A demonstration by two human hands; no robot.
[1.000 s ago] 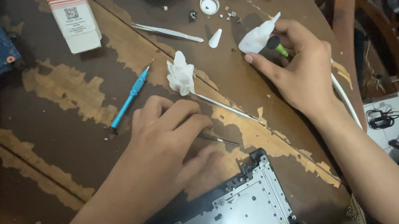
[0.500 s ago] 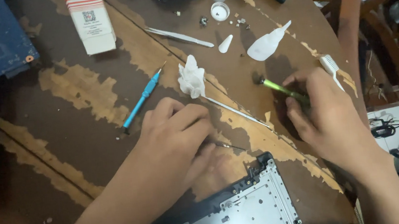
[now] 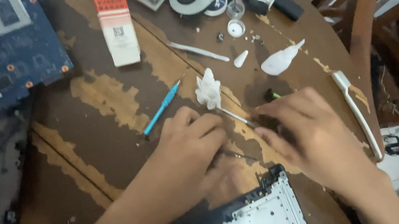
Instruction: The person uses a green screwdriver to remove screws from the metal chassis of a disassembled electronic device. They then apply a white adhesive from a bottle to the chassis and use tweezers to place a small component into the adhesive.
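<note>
My left hand (image 3: pixel 190 144) lies curled on the worn brown wooden tabletop (image 3: pixel 99 136), its fingers together over a thin metal rod (image 3: pixel 231 115) tipped with a white tissue wad (image 3: pixel 207 90). My right hand (image 3: pixel 309 138) reaches for a green-handled tool (image 3: pixel 271 95); whether its fingers grip, I can't tell. The grey laptop casing (image 3: pixel 256 216) sits just below.

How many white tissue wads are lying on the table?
2: one tissue wad just above the left hand, the other wad farther right, above the right hand. Hands may hide more.
</note>
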